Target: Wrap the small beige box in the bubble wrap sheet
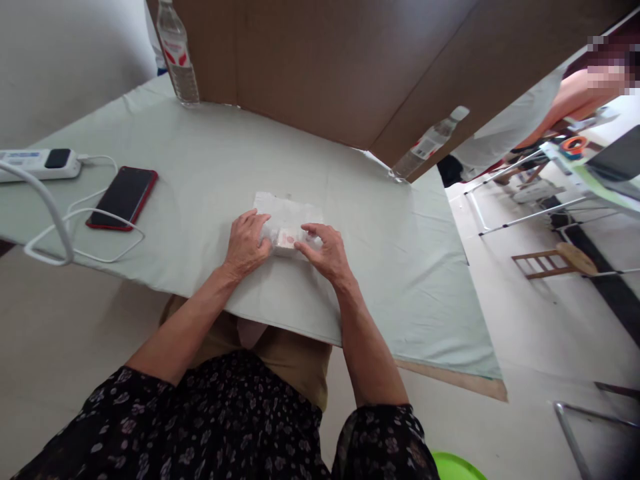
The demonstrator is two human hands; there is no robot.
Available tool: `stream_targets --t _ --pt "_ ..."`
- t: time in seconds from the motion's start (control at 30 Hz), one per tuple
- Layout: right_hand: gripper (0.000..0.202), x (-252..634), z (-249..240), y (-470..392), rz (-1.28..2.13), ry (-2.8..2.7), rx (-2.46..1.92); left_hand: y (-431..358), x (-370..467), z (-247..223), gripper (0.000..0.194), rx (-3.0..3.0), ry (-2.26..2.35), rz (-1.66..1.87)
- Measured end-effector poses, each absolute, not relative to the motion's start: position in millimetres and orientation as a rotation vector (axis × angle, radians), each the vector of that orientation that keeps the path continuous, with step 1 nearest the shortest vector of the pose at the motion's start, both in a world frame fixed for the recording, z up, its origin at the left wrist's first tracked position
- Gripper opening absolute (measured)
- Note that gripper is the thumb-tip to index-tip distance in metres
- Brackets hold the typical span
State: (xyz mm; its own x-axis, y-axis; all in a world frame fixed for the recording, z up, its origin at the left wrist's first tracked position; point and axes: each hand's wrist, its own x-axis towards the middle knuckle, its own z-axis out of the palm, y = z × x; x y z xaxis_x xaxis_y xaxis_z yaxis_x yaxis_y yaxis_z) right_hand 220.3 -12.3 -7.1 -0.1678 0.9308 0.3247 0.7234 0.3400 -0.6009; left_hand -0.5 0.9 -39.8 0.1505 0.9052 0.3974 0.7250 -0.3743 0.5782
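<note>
In the head view, I see a person at a table covered with a pale green cloth (395,267), both bare hands brought in around a small, pale, boxy block with a reddish mark on its top (287,239). The block sits near the table's front edge, between the two hands, on a thin, white, crumpled sheet (287,205) that spreads out behind it.

The left hand (247,243) is at the block's left end, fingers bent and thumb set apart from them, a gap showing between; some whitish wrapping lies just beside its thumb. The right hand (326,252) curves round the other end, thumb at the block's near right corner, forefinger arched toward its far side; whether those two pinch it, I can't tell from here.

Over to the left lie a black-screened phone in a red case (123,199), a looping white cable (55,220) and a white power strip (30,163). A tall brown cardboard panel (310,67) stands at the back, with a clear plastic bottle bearing a red-and-white label (177,57) by its left edge and a second clear, white-capped bottle (425,147) by its right. Beyond, on the floor, there's a slatted wooden stool (543,265).
</note>
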Motion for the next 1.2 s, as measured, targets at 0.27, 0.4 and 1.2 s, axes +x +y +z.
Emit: stream_targets --t 0.27,0.4,1.2 --pt "0.019 227 23 -30 1.169 -2.073 -0.949 -3 -6 -21 0.052 1.879 1.367 1.137" --pt "0.031 233 29 -34 1.592 -2.235 -0.929 -7 -8 -6 0.049 1.536 1.261 1.100" --pt "0.050 286 -13 -14 0.348 -1.611 -1.819 -1 -19 -21 0.046 1.989 1.109 0.806"
